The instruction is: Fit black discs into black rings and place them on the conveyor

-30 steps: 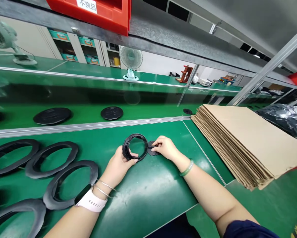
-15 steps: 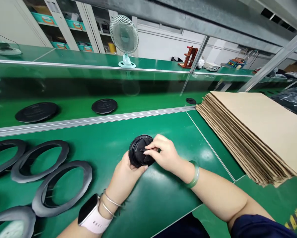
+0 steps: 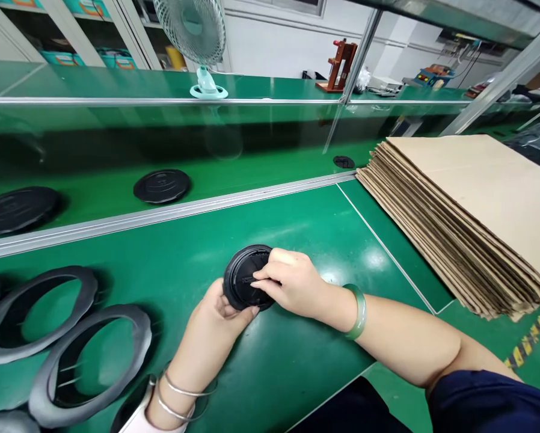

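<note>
My left hand (image 3: 216, 316) grips the lower left rim of a small black round ring part (image 3: 242, 278), tilted up off the green bench. My right hand (image 3: 288, 282) lies over the right side of that part, its fingertips pinched on a small black insert pressed into the ring's middle. The insert fills the ring's opening. Both hands are closed.
Several large black oval rings (image 3: 87, 352) lie on the bench at the left. Black round discs (image 3: 162, 185) sit on the conveyor belt (image 3: 261, 162) behind an aluminium rail. A stack of flat cardboard sheets (image 3: 477, 204) fills the right. A small fan (image 3: 193, 36) stands beyond.
The right hand brought the small black insert from beside the ring into its opening and presses it there. The view dropped lower and closer; the red bin overhead has left the picture.
</note>
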{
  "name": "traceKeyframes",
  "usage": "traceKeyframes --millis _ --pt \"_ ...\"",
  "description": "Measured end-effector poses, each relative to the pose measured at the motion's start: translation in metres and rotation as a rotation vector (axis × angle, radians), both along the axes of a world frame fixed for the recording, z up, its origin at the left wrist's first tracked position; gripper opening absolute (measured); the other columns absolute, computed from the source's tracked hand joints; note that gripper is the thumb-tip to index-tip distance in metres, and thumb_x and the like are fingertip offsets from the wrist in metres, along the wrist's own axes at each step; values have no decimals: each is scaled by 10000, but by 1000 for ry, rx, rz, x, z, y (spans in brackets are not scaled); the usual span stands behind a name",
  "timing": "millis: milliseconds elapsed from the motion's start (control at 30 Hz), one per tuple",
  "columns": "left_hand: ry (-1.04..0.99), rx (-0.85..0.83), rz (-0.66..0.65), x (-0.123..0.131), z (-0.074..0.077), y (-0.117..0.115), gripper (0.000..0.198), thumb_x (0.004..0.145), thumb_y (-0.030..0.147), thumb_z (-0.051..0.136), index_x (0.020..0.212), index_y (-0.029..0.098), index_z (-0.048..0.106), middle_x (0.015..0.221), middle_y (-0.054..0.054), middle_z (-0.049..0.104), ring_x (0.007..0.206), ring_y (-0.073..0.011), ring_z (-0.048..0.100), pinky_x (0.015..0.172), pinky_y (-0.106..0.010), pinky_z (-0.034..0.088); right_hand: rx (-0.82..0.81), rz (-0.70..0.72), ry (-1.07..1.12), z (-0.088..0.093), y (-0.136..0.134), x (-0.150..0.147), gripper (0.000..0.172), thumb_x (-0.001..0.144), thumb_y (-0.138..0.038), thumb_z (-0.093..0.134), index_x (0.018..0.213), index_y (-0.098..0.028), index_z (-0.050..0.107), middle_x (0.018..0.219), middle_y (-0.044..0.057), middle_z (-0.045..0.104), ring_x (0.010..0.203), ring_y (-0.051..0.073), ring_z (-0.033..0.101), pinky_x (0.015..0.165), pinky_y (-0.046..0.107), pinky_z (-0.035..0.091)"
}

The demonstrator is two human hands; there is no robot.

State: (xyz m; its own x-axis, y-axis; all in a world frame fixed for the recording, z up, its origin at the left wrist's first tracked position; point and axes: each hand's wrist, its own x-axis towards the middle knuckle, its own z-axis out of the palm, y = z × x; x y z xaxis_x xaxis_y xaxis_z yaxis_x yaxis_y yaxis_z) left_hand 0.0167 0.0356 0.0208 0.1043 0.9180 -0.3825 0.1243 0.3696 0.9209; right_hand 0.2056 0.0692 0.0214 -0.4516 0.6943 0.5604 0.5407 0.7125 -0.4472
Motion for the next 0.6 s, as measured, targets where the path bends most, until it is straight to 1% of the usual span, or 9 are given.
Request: traceKeyframes --millis 100,200,333,500,600 --pt "26 28 0 2 0 -3 572 655 311 821 1139 212 533 975 -30 777 920 -243 745 842 -388 600 117 -22 -64 -1 1 0 213 981 -272 541 835 -183 668 750 31 579 698 153 522 639 282 425" --pt "64 47 -3 3 1 -4 550 660 330 821 1114 209 534 959 -32 771 916 -248 742 828 -389 601 176 17 -101 -1 5 2 234 986 -261 523 815 -183 664 730 24 551 681 150 502 620 280 410" --pt "84 61 -12 3 3 -3 555 653 358 826 1100 204 534 950 -35 765 903 -251 739 811 -387 602 138 79 -97 3 7 6 209 974 -289 556 853 -166 674 769 36 570 708 154 519 625 275 423" --pt "63 75 -17 4 5 -5 522 666 333 813 1085 211 526 920 -16 753 883 -235 742 793 -359 607 76 85 -78 6 5 8 187 970 -279 562 873 -159 668 783 45 591 734 160 542 647 277 444" --pt "62 81 -32 3 4 -5 533 673 316 806 1109 211 517 917 -14 748 870 -230 743 780 -354 610 75 69 -66 7 4 6 176 966 -277 568 871 -161 662 785 43 595 738 159 548 651 276 447"
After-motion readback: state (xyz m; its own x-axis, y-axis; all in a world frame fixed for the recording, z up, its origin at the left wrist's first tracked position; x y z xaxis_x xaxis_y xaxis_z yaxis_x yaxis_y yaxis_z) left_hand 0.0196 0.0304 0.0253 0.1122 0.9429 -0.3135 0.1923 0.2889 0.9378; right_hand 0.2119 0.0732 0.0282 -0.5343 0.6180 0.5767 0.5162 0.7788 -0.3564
